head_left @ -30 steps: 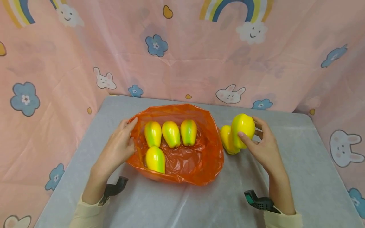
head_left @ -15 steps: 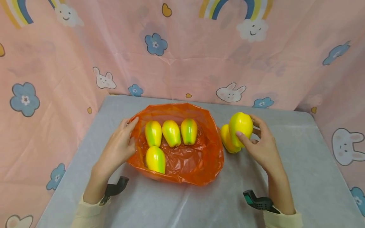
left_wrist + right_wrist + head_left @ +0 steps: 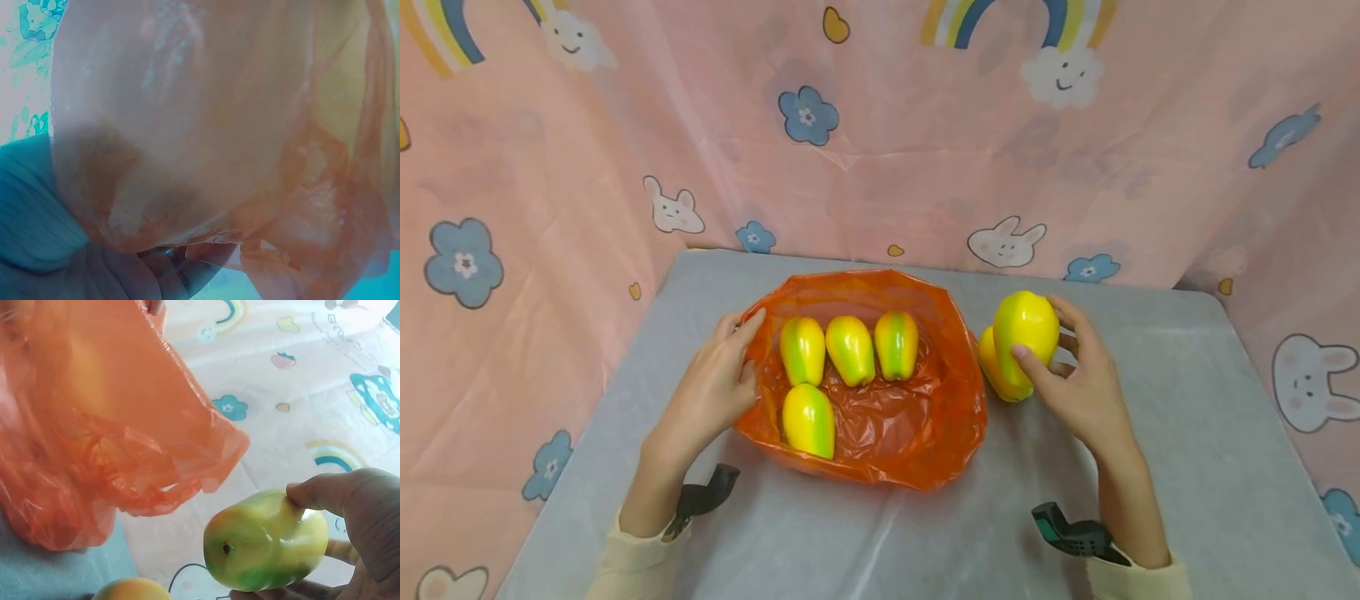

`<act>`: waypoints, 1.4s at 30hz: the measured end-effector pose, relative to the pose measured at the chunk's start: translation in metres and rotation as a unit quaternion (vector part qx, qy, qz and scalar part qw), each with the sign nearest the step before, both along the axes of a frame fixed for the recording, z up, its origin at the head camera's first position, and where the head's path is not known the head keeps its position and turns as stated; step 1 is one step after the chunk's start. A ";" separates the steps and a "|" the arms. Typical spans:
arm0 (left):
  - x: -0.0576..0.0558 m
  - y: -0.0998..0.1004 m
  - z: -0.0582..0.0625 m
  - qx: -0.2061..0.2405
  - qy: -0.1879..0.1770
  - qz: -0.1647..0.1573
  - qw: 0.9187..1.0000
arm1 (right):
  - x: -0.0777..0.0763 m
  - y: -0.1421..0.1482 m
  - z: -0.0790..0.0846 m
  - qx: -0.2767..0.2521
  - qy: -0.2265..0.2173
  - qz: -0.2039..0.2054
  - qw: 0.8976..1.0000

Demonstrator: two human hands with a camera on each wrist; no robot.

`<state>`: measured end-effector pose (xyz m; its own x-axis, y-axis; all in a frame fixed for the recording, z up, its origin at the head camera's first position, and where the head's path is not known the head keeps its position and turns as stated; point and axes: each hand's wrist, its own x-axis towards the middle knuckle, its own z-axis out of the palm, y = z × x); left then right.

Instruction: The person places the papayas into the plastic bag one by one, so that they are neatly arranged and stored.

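A translucent orange plastic bag [image 3: 947,433] stands with its mouth wide and several glossy yellow-green papayas [image 3: 850,352] inside. My left hand [image 3: 711,383] grips the bag's left rim, with the fingers partly hidden behind the plastic in the left wrist view. To the right of the bag, my right hand [image 3: 1086,383] holds a papaya [image 3: 1026,327] between thumb and fingers. The right wrist view shows the dark spot at the end of this held papaya [image 3: 265,544]. Another papaya [image 3: 996,375] lies on the table, partly covered by the held one.
A grey table [image 3: 880,550] lies under everything. Behind it and at both sides hangs a pink curtain [image 3: 880,150] with rainbows, rabbits and flowers. Black camera mounts [image 3: 1075,533] sit on both wrists.
My right hand has moved slightly left and away from me with the papaya, nearer to the bag. The left hand and the bag have hardly moved.
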<state>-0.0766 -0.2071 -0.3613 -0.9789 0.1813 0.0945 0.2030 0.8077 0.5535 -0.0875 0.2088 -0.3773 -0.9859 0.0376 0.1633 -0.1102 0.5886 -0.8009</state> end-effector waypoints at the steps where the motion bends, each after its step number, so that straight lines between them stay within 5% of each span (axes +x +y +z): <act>1: 0.000 0.000 0.000 0.000 0.000 0.000 1.000 | 0.001 0.000 0.000 -0.005 0.003 -0.001 1.000; 18: -0.001 0.000 0.002 0.011 -0.013 -0.001 1.000 | 0.013 -0.028 0.037 -0.038 0.051 0.054 0.996; 42: -0.001 0.000 0.000 0.010 -0.021 0.000 1.000 | 0.006 -0.087 0.072 0.007 0.010 0.169 0.986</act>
